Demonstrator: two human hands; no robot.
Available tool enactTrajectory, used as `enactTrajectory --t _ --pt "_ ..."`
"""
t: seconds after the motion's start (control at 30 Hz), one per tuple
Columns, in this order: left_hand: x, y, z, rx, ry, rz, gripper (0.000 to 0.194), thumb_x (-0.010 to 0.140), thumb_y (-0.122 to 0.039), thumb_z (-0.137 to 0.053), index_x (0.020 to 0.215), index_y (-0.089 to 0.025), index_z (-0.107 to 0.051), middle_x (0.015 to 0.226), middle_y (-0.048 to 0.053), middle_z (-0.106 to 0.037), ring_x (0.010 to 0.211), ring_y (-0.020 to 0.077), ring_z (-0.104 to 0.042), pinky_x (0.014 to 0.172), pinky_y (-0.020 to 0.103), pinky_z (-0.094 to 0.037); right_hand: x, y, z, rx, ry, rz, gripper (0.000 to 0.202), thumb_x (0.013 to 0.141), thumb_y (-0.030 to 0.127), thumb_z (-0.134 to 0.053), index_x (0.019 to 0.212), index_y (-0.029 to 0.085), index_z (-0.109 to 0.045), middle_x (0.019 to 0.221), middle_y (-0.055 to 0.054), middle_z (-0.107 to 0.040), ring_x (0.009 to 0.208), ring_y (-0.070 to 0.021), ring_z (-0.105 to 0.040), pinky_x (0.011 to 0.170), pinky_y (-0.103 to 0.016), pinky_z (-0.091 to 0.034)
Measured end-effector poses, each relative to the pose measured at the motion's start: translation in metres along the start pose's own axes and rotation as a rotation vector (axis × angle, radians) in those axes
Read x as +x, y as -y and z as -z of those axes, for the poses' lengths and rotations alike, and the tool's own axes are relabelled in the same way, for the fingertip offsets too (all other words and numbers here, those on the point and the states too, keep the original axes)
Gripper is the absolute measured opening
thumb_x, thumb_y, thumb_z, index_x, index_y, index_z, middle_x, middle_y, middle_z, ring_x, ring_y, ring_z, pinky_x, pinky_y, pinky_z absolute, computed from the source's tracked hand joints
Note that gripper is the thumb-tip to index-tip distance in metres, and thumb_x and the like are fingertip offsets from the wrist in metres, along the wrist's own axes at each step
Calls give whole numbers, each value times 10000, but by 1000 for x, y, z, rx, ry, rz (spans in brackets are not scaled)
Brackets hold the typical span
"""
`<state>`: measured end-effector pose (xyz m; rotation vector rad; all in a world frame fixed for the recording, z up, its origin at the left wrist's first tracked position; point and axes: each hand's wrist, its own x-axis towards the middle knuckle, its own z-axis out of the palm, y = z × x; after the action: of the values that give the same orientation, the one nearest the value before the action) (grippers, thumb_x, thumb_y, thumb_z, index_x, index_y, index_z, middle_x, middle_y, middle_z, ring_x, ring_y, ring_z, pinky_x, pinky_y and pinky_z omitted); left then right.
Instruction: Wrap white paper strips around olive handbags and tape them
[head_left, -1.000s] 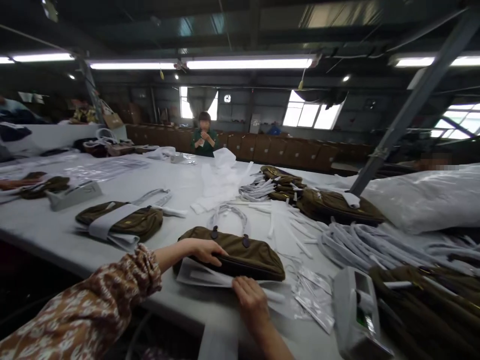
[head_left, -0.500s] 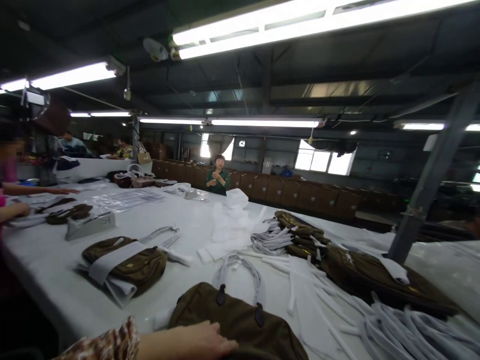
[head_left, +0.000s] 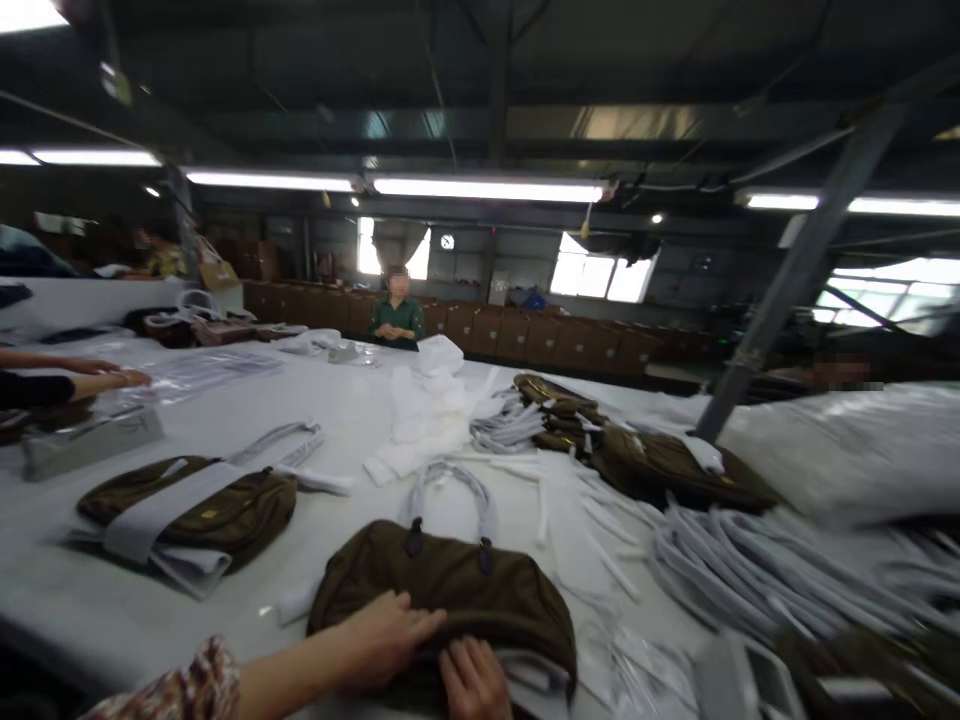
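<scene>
A dark olive fabric handbag (head_left: 442,565) lies on the table in front of me, its wrapped handle (head_left: 450,480) arching away from me. My left hand (head_left: 394,635) comes in from the lower left and is closed on the bag's near edge, fingertips pressed into the cloth. Just to its right, my right hand (head_left: 474,680) has its fingers curled over the same fold. Beside the right hand, pale grey-white lining or padding (head_left: 536,675) shows under the raised fabric. Both thumbs are mostly hidden.
Another olive bag (head_left: 202,505) with a white wrap band lies to the left. White foam sheets (head_left: 424,415), stacked olive bags (head_left: 652,465) and bundled grey-white wrapped handles (head_left: 750,565) are on the right. A co-worker's hands (head_left: 112,380) rest at far left; a person in green (head_left: 396,318) is beyond.
My view has turned right and tilted down. My right hand has come into view at the bag's near edge, where pale material now shows. The person in green has lowered their hands.
</scene>
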<state>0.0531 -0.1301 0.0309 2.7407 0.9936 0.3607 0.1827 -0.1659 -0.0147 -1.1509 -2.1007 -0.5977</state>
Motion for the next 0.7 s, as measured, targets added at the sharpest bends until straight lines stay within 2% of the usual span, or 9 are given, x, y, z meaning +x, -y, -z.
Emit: enactTrajectory --t 0.03,0.13,0.2,0.27,0.3,0.4,0.47,0.6,0.7 --pt "7 -29 -11 1 -67 158 402 887 -194 -425 1271 -274 -518 948 102 -687 804 249 -606 760 363 -463 -8 5 4 3 48 -33 234 901 115 -468 981 227 -658 805 -50 -659 759 -190 -614 701 -343 -515" --pt "22 -107 -38 2 -17 276 414 937 -188 -296 1285 -244 -513 951 131 -674 817 270 -580 765 416 -451 -21 13 22 -6 97 -32 289 896 63 -441 1043 206 -645 850 -60 -657 807 -182 -600 781 -335 -478" --pt "19 -123 -39 106 14 302 400 951 -197 -290 1275 -238 -520 979 124 -671 840 268 -567 764 428 -451 -23 12 34 -40 69 -9 293 912 85 -435 1092 211 -628 900 -60 -652 854 -183 -587 846 -353 -446" --pt "8 -103 -24 218 -9 195 351 956 -222 -344 1249 -224 -538 1038 106 -660 877 246 -562 780 411 -461 -22 6 45 -90 17 -24 294 931 126 -427 1136 226 -613 929 -58 -643 886 -189 -574 894 -374 -411" --pt "0 -83 -12 233 -30 28 329 956 -259 -387 1241 -205 -542 1082 98 -645 907 233 -564 793 399 -470 -21 2 50 -120 -6 -46 301 938 147 -425 1167 234 -602 955 -63 -639 916 -195 -569 920 -388 -390" --pt "-25 -21 24 249 -51 -37 358 911 -366 -538 1213 -174 -533 1194 88 -573 1007 225 -574 858 434 -494 -12 -14 62 -205 -38 -115 339 935 202 -451 1258 238 -549 1120 -106 -614 1070 -242 -534 993 -455 -310" --pt "-36 7 40 255 -40 -43 381 894 -388 -571 1202 -167 -534 1219 89 -553 1039 234 -573 876 454 -500 -4 -26 65 -223 18 -106 339 913 235 -504 1248 213 -549 1150 -118 -611 1079 -256 -529 1003 -479 -274" --pt "-40 27 50 268 2 -98 405 897 -370 -565 1251 -181 -510 1228 90 -549 1049 243 -562 897 456 -479 6 -42 60 -169 130 36 190 876 190 -533 1047 164 -609 842 -49 -632 806 -197 -541 895 -414 -320" --pt "-38 32 48 277 42 -165 502 882 -304 -572 1361 -310 -419 1150 53 -599 986 218 -571 915 417 -446 2 -46 53 -136 103 79 148 882 122 -454 856 172 -591 701 -23 -556 677 -182 -470 714 -346 -320"
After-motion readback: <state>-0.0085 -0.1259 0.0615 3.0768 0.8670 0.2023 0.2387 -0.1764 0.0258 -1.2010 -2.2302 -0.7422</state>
